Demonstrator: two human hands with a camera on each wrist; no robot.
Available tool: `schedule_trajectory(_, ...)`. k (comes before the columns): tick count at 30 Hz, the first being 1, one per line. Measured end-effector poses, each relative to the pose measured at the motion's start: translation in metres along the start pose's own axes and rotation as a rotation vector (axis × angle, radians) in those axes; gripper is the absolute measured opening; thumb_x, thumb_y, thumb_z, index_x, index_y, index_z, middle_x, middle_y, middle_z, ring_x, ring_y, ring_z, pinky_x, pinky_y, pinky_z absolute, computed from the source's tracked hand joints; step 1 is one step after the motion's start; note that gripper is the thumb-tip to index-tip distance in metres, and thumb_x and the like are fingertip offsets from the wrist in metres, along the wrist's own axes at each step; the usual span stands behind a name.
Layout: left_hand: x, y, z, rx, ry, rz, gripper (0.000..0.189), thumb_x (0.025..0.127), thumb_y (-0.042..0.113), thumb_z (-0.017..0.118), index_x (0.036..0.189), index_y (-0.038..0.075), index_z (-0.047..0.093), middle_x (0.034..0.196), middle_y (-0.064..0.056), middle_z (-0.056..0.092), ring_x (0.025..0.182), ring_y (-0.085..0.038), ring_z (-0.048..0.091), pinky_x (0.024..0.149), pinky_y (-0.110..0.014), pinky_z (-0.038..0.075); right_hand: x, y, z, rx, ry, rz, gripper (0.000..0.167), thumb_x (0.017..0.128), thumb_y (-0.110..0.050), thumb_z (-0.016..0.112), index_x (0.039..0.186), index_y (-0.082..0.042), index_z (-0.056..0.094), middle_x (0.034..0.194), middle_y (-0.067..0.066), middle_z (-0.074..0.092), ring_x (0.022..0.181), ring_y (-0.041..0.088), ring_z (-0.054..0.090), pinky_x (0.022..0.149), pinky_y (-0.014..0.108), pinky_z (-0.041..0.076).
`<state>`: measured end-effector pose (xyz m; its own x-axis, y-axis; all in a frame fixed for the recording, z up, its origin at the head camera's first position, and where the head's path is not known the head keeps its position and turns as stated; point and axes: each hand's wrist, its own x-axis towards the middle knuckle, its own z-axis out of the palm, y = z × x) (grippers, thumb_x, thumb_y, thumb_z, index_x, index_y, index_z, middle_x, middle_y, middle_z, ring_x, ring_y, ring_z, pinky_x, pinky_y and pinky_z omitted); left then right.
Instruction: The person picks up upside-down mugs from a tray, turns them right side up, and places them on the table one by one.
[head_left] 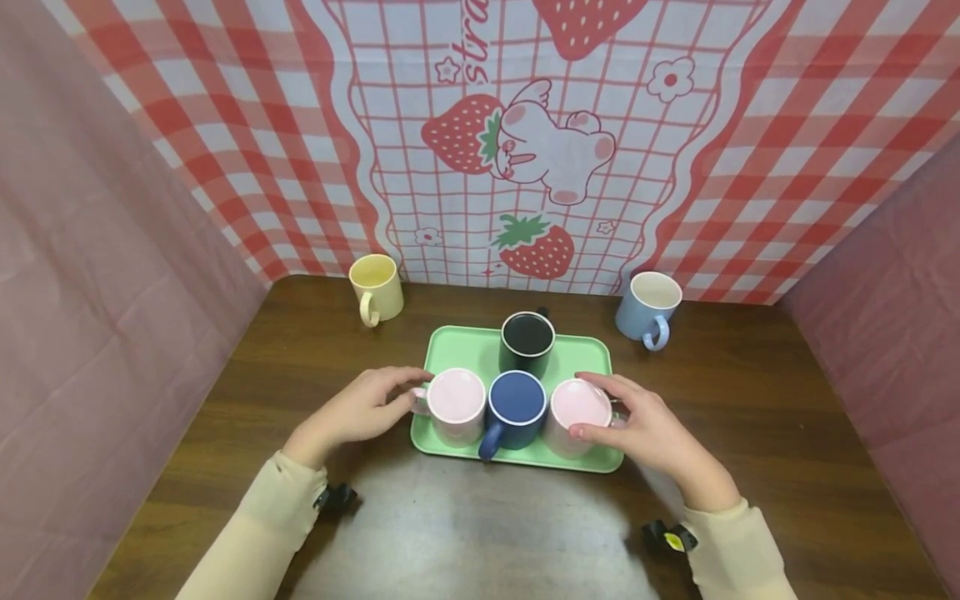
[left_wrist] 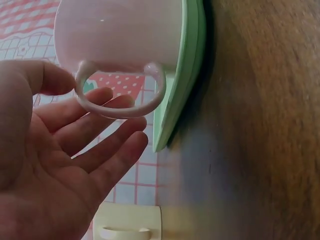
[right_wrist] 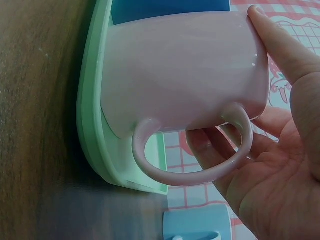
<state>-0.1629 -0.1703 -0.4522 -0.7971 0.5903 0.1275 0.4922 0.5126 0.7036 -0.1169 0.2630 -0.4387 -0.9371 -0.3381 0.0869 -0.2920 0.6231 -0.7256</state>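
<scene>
On a light green tray point(head_left: 581, 354) stand two pink mugs, a dark blue mug point(head_left: 517, 417) and a black mug point(head_left: 510, 354). The blue mug sits between the pink ones, with the black mug behind it. My left hand point(head_left: 367, 407) is at the handle of the left pink mug point(head_left: 457, 425). In the left wrist view its thumb meets the handle's upper end, while the loosely bent fingers lie behind the handle without closing round it. My right hand point(head_left: 645, 421) holds the right pink mug point(right_wrist: 185, 70), thumb at the near rim and fingers on the far side.
A yellow mug point(head_left: 382, 296) stands at the back left of the wooden table point(head_left: 285, 350). At the back right is a light blue mug point(head_left: 637, 312). Behind them hangs a red-and-white strawberry cloth point(head_left: 645, 183), with pink cloths at both sides.
</scene>
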Motion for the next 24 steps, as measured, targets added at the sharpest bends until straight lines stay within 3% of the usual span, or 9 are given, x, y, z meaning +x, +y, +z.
schedule_trajectory(14,0.0011,-0.0023,0.0065,0.081,0.031,0.125,0.031,0.103,0.006,0.075,0.133,-0.001,0.075,0.119,-0.008,0.080,0.104,-0.016,0.075,0.094,-0.042,0.064,-0.0003,-0.0005,0.0011,-0.017,0.003,-0.002,0.075,0.085,-0.031,0.097,0.149,-0.008,0.066,0.134,0.012,0.072,0.112,0.026,0.067,0.096,0.044,0.060)
schedule_trajectory(20,0.0035,-0.0046,0.0063,0.195,0.079,0.222,0.030,0.102,0.001,0.075,0.131,-0.004,0.076,0.121,-0.014,0.081,0.108,-0.026,0.079,0.095,-0.046,0.064,0.0000,-0.0016,0.0009,-0.012,0.013,-0.009,0.074,0.085,-0.030,0.097,0.148,-0.008,0.067,0.132,0.012,0.072,0.110,0.025,0.067,0.094,0.039,0.059)
schedule_trajectory(24,0.0056,-0.0052,0.0065,0.247,0.107,0.230,0.031,0.101,0.001,0.076,0.131,-0.003,0.077,0.123,-0.014,0.080,0.109,-0.028,0.079,0.095,-0.046,0.064,0.0000,-0.0016,0.0008,-0.016,0.010,-0.007,0.074,0.085,-0.031,0.097,0.148,-0.008,0.067,0.132,0.012,0.072,0.110,0.025,0.066,0.094,0.039,0.059)
